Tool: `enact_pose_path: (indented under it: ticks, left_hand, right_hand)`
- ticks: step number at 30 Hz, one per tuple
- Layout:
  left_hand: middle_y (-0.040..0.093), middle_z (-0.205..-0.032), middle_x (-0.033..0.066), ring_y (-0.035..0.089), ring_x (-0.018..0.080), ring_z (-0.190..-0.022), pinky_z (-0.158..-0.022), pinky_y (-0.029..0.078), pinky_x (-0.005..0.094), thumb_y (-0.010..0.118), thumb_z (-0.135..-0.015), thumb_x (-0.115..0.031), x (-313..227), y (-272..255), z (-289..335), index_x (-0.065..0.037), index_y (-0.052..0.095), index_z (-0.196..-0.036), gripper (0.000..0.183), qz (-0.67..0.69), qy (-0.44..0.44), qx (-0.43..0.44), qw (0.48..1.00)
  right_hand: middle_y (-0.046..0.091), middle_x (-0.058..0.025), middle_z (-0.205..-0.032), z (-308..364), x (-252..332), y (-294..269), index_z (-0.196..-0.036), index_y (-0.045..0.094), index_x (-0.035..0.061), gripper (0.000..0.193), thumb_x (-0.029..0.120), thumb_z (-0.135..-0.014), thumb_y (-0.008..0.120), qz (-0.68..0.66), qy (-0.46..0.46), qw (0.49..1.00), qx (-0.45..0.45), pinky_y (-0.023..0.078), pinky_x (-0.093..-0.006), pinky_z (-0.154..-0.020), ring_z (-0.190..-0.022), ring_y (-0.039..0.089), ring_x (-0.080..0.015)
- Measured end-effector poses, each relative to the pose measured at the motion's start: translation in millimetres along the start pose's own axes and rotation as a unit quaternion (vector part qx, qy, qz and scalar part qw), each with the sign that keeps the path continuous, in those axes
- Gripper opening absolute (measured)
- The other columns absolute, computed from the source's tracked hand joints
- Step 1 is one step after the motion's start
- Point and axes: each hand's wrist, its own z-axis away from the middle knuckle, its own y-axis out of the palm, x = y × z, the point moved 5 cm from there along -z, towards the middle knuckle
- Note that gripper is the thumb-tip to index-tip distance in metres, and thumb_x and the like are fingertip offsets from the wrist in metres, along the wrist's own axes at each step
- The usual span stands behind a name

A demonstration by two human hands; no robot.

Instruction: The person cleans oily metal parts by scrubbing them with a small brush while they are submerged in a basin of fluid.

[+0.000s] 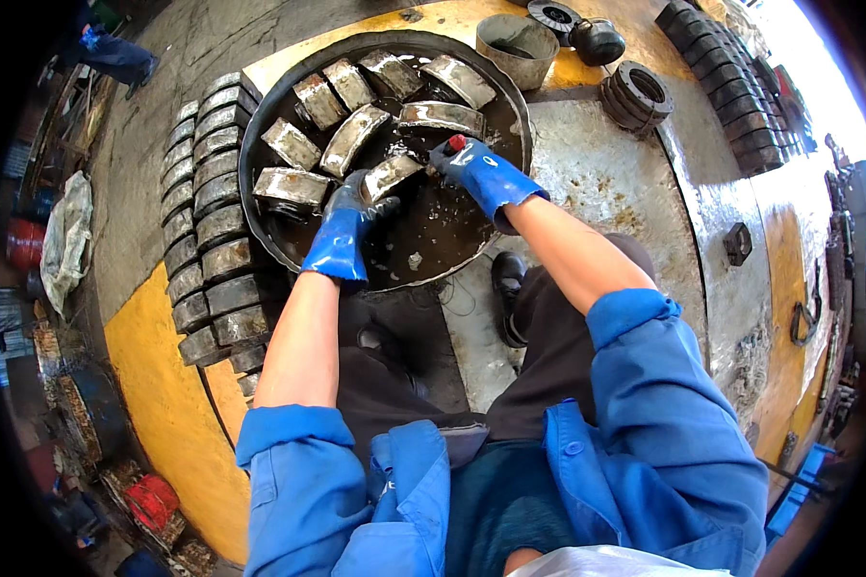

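A wide round metal pan (252, 144) of dark, dirty liquid stands in front of me, with several curved metal blocks (354, 137) lying in it. My left hand (348, 207), in a blue rubber glove with dark fingers, is closed on the near end of one wet curved metal block (393, 177) over the pan's middle. On that block's right side, my right hand (471, 168), gloved alike, is closed around a tool with a red end (456, 143). Most of this tool is hidden by the glove, so its kind is unclear.
Rows of similar blocks (223, 226) line the floor left of the pan, and more dark blocks (726, 87) stand at the far right. Behind the pan are a round metal tub (517, 53), a dark rounded pot (597, 41) and stacked rings (637, 96). A person (120, 58) is at far left.
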Motion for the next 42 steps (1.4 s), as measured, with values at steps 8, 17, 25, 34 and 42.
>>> enact_pose_path:
  ticks: [8,17,25,34,42]
  left_hand:
    - [0.069,-0.112,0.0090,0.062,0.0221,-0.087,-0.074,0.053,0.0399,0.086,-0.084,-0.029,-63,-33,50,-0.002,0.051,-0.140,0.071,0.291,-0.219,0.027,0.931]
    - [0.068,-0.122,0.0128,0.060,0.0259,-0.105,-0.091,0.048,0.0399,0.067,-0.095,-0.053,-77,-46,53,-0.005,0.058,-0.139,0.066,0.180,-0.237,0.010,0.955]
    - [0.067,-0.129,0.0143,0.060,0.0273,-0.113,-0.099,0.046,0.0398,0.059,-0.101,-0.051,-44,-40,63,-0.005,0.059,-0.140,0.060,0.255,-0.279,-0.026,0.925]
    - [0.068,-0.126,0.0140,0.061,0.0272,-0.110,-0.096,0.047,0.0397,0.058,-0.101,-0.050,-38,-37,53,-0.004,0.060,-0.139,0.059,0.240,-0.271,-0.025,0.932]
    - [0.069,-0.123,0.0138,0.062,0.0270,-0.107,-0.094,0.048,0.0396,0.058,-0.102,-0.050,-38,-31,42,-0.004,0.061,-0.138,0.058,0.246,-0.269,-0.028,0.931]
  right_hand:
    - [0.075,-0.0116,-0.098,73,88,0,-0.106,0.074,0.0153,0.025,0.033,-0.088,0.070,0.175,-0.191,0.966,-0.010,0.058,-0.0417,-0.080,-0.091,0.072,-0.0335]
    - [0.059,-0.0152,-0.135,78,87,73,-0.132,0.059,0.0179,0.044,0.021,-0.089,0.064,0.496,-0.397,0.756,0.157,0.053,-0.0479,-0.088,-0.111,0.067,-0.0340]
    - [0.072,-0.0134,-0.105,47,95,80,-0.122,0.066,0.0208,0.032,0.027,-0.091,0.060,0.309,-0.146,0.936,0.085,0.056,-0.0479,-0.079,-0.096,0.070,-0.0354]
    - [0.074,-0.0157,-0.099,44,49,63,-0.104,0.070,0.0019,0.041,0.040,-0.093,0.066,-0.106,0.223,0.968,0.054,0.058,-0.0437,-0.073,-0.086,0.073,-0.0286]
    - [0.074,-0.0093,-0.099,48,28,106,-0.112,0.065,0.0119,0.022,0.027,-0.103,0.053,-0.678,0.250,0.691,0.021,0.058,-0.0406,-0.073,-0.082,0.071,-0.0251]
